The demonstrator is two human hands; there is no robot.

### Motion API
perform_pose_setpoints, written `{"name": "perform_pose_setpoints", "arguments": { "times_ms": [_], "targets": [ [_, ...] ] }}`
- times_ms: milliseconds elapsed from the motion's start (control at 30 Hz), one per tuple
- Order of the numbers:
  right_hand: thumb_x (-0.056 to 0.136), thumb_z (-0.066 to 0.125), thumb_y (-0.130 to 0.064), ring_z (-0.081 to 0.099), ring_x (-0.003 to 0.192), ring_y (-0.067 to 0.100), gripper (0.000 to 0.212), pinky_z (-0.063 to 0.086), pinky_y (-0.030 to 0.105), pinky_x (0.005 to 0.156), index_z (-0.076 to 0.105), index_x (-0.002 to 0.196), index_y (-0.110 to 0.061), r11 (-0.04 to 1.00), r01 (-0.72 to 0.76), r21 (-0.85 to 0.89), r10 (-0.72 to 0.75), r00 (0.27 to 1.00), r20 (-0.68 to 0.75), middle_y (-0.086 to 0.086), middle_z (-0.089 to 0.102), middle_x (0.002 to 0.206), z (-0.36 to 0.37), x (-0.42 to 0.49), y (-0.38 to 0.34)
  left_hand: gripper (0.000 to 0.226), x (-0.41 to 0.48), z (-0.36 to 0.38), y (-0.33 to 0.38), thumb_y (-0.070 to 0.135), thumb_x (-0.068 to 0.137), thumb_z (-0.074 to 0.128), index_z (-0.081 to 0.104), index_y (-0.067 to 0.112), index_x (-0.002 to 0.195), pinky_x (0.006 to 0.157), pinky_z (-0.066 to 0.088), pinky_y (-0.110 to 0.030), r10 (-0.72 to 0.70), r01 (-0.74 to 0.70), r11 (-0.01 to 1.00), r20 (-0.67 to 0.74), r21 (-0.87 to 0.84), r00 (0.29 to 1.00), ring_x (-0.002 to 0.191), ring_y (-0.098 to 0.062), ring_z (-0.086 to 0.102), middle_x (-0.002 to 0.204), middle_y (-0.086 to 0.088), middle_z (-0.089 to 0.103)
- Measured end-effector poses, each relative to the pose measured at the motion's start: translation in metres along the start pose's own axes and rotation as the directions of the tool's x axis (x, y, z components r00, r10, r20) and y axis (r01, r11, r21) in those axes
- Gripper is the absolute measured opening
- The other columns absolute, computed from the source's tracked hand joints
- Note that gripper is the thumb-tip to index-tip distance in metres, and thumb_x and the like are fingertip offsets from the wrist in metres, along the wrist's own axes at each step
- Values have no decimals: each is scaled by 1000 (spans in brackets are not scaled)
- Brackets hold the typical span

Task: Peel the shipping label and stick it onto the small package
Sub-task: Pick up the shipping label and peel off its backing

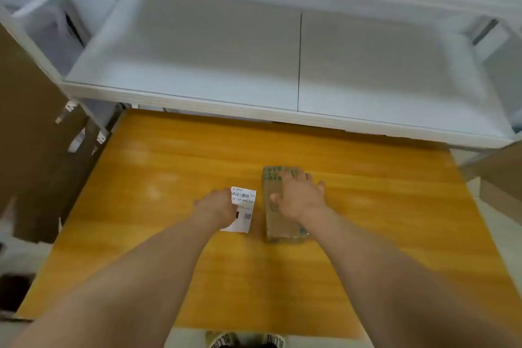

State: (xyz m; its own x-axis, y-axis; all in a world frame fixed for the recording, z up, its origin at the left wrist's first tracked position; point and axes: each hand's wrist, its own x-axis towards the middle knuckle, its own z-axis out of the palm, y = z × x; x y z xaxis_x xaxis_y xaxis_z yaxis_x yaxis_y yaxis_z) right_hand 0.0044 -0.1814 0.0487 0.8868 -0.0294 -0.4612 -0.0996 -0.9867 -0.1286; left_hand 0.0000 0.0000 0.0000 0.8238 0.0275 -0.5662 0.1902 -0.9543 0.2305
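Flat on the orange wooden table, a little right of centre: small package, a brown cardboard box with green-printed tape at its far and near ends, long side running away from the body. Pressed from above by the right hand, palm down over the far half of the box, fingers straight and spread toward the far end, thumb out by the left edge; nothing gripped, only held down. Just beside the box on its left, with a narrow strip of bare wood between: shipping label, white, printed face up, barcode near the far end and a small square code lower down. Held along its left side by the left hand, knuckles up, fingers bent down over the paper and hiding that side. Right edge of the label free, with a thin shadow under it, so seemingly lifted slightly off the wood. Impossible to tell whether backing paper on or off. Both bare forearms reaching in from the near edge, hands close together, label and box side by side without touching. Beyond the far edge, a white shelf with a dark seam down its middle. Brown cardboard off to the left. Tips of two shoes at the bottom.
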Motion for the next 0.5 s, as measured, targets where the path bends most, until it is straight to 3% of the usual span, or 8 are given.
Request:
{"name": "perform_pose_setpoints", "arguments": {
  "times_ms": [133, 333, 500],
  "targets": [
    [97, 50, -47, 7, 154, 35, 69, 5, 58, 122, 23, 156, -23, 999, 10, -41, -12, 999, -52, 17, 13, 167, 5, 7, 2, 35, 11, 16, -6, 26, 96, 52, 47, 13, 129, 83, 45, -36, -124, 122, 986, -8, -110, 992, 110, -29, 58, 124, -10, 58],
    [97, 52, -45, 8, 154, 34, 68, 7, 56, 122, 26, 154, -20, 998, 37, -47, -41, 996, -80, 18, 18, 165, 14, 17, 1, 64, 19, 46, 1, 28, 81, 76, 38, 11, 129, 91, 51, -46, -266, 268, 925, 46, -271, 963, 119, -36, 53, 129, -15, 45],
    [97, 54, -43, 8, 155, 33, 67, 8, 56, 123, 27, 154, -21, 998, 54, -25, -55, 996, -65, 17, 19, 165, 19, 23, 3, 78, 20, 72, 7, 29, 75, 83, 34, 10, 133, 95, 46, -42, -335, 329, 915, 18, -234, 942, 127, -37, 43, 137, -16, 37]
  ]
}}
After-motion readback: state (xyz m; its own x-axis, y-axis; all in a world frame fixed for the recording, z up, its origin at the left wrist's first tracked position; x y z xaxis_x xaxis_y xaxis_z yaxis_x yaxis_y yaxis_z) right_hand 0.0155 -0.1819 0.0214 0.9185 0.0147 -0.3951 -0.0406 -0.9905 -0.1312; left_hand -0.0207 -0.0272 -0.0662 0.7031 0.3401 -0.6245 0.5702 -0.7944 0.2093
